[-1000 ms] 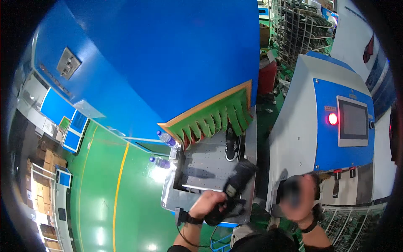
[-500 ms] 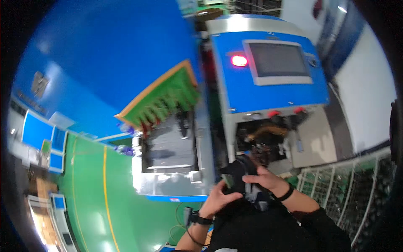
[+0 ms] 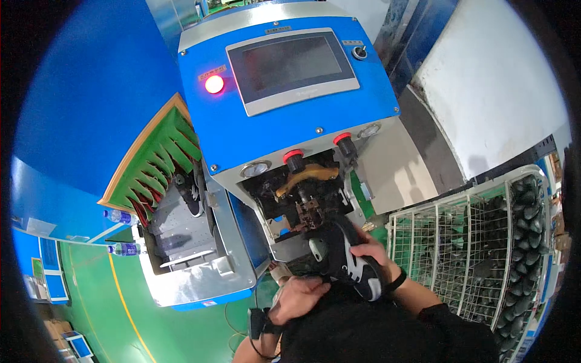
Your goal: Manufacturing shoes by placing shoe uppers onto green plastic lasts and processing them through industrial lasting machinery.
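A black sneaker (image 3: 361, 271) with white and grey stripes lies at the lower middle, its toe pointing back toward me. My right hand (image 3: 372, 251) grips its right side, thumb across the upper. A grey-green block (image 3: 316, 249) shows at the sneaker's left; whether it belongs to the shoe I cannot tell. My left hand (image 3: 301, 297) is curled left of the sneaker, its fingertips against black material, and anything inside is hidden. Just beyond the shoe is the dark metal clamp mechanism (image 3: 310, 213) of a blue machine (image 3: 272, 136), under a yellow curved piece (image 3: 307, 178).
The machine carries a dark screen (image 3: 292, 63), a lit red lamp (image 3: 214, 84) and red-ringed knobs (image 3: 293, 155). Leftward, a conveyor outlet (image 3: 181, 233) with a green fringed curtain (image 3: 154, 163) holds another dark shoe (image 3: 192, 196). A white wire rack (image 3: 448, 248) of dark items stands right.
My view has swung right and nearer the blue machine. The sneaker has come up to its mechanism. My left hand has shifted off the shoe's side, while the right still holds it.
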{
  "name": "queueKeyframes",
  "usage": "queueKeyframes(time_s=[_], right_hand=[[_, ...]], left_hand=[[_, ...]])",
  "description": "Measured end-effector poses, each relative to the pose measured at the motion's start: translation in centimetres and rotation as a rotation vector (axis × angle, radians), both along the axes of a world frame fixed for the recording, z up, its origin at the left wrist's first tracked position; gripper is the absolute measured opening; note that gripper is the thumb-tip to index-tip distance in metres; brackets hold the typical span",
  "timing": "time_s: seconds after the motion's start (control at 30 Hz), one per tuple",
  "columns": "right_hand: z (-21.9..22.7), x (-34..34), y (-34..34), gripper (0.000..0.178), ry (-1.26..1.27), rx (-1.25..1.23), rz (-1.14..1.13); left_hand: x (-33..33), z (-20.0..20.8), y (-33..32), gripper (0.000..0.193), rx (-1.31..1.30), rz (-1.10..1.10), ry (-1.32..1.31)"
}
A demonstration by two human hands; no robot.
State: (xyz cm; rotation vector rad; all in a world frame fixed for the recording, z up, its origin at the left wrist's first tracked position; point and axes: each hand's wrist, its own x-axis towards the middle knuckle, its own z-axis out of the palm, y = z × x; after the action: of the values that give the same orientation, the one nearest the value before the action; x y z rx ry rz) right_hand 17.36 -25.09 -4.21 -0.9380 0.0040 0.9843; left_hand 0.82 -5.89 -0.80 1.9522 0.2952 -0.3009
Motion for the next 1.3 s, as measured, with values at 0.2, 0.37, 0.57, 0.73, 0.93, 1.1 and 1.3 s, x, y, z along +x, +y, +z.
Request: queueKeyframes(time_s=[0.2, 0.37, 0.57, 0.73, 0.93, 1.1, 1.3], right_hand=[[2.9, 4.4, 1.9, 0.086, -0.782, -0.483, 0.075], [2.1, 4.8, 5.9, 0.085, -1.248, -0.735, 0.076], [4.1, 3.1, 12.1, 0.083, -1.474, -1.286, 0.363], [2.9, 6.8, 12.6, 0.081, -1.393, -1.266, 0.337], [0.1, 4.7, 7.9, 0.084, -1.249, -0.916, 0.282], [-1.5, 2.9, 3.6, 0.071, -0.384, -0.443, 0.015], [-10.5, -2.0, -2.9, 0.073, 0.229, -0.070, 0.053]], left_hand=[[-0.3, 0.2, 1.8, 0.031, 0.024, 0.070, 0.068], [2.2, -5.7, 2.4, 0.040, 0.042, 0.262, 0.115], [2.5, -12.9, 3.1, 0.042, -0.113, 0.355, 0.219], [4.2, -15.3, 3.1, 0.039, -0.392, 0.495, 0.103], [4.5, -7.3, 4.9, 0.031, -0.306, 0.286, 0.220], [-0.6, -4.4, 6.4, 0.029, -0.097, 0.255, 0.165], [-1.7, 1.9, 5.1, 0.024, -0.079, -0.056, 0.107]])
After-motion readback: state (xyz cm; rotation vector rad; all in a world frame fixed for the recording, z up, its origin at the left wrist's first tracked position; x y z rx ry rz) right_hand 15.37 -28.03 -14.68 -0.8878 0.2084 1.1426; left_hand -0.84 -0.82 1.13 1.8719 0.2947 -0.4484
